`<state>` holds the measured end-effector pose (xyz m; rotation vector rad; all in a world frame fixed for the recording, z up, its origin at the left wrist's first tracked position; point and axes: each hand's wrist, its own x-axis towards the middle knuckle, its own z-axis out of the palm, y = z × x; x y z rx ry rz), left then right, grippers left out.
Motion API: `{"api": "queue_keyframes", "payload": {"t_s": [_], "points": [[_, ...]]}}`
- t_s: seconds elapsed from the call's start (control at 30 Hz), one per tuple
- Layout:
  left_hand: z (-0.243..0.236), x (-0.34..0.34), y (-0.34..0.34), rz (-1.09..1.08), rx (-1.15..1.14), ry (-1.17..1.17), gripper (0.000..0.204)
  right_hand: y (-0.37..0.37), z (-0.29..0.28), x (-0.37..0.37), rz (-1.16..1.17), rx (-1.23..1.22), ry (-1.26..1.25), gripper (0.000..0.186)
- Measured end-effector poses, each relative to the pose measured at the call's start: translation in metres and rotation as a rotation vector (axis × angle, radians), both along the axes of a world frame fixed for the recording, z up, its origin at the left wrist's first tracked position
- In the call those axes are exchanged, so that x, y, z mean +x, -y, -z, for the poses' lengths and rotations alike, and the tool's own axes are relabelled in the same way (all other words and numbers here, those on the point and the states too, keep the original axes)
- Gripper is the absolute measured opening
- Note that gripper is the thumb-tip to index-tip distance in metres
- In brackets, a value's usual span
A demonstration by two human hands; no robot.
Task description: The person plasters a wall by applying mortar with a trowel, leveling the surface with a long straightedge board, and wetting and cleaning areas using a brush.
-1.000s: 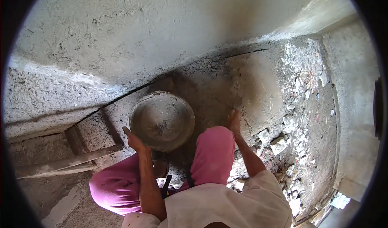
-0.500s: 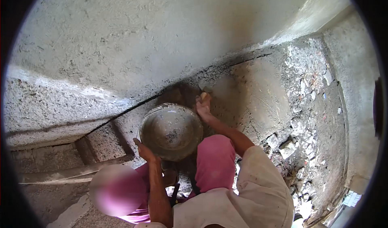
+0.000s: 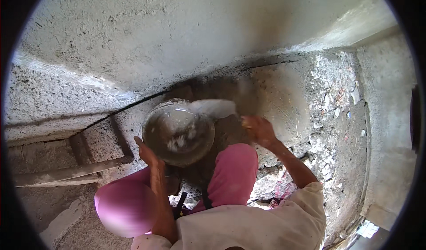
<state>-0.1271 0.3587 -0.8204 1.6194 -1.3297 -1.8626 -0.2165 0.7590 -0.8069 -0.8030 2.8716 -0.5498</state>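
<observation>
A round metal basin point(image 3: 177, 149) stands tilted in front of me, smeared with grey mortar, with wet material in its bottom. My left hand point(image 3: 147, 152) is closed on its near-left rim. To the right of the basin, my right hand point(image 3: 262, 132) grips the handle of a trowel point(image 3: 214, 108). The trowel's pale blade, smeared by motion, reaches left over the basin's far-right edge. What lies on the blade cannot be made out.
A plastered wall point(image 3: 155, 41) rises beyond the basin, with a dark gap along its foot. Wooden pieces point(image 3: 73, 172) lie at the left. Broken rubble point(image 3: 326, 150) covers the ground at the right. My pink-clad knees flank the near side of the basin.
My right hand has swung right and nearer from the wall's foot, bringing the trowel blade to the basin's edge. The basin and left hand appear slightly farther left and up.
</observation>
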Motion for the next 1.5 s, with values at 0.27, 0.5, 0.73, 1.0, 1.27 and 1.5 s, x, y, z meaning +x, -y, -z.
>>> {"api": "queue_keyframes", "payload": {"t_s": [0.27,0.5,0.73,1.0,1.27,1.5], "points": [[0.048,0.023,0.031,0.009,-0.094,-0.042,0.076,-0.06,0.05,-0.067,-0.195,0.607,0.32,0.056],[0.035,0.004,0.013,-0.06,-0.038,0.018,0.073,-0.041,0.148,-0.227,-0.047,0.371,0.145,0.048],[0.041,0.015,0.018,-0.04,-0.053,0.077,0.072,-0.041,0.146,-0.245,0.034,0.475,-0.117,0.056],[0.029,0.015,0.021,-0.049,-0.069,0.118,0.072,-0.004,0.048,-0.14,0.084,0.022,0.0,0.037],[-0.038,-0.038,-0.053,-0.055,-0.099,-0.113,0.061,0.046,-0.119,-0.052,-0.342,0.188,-0.363,0.038],[-0.003,-0.018,-0.057,0.073,-0.449,0.104,0.041,0.147,-0.057,-0.025,-0.356,0.747,-0.518,0.032]]}}
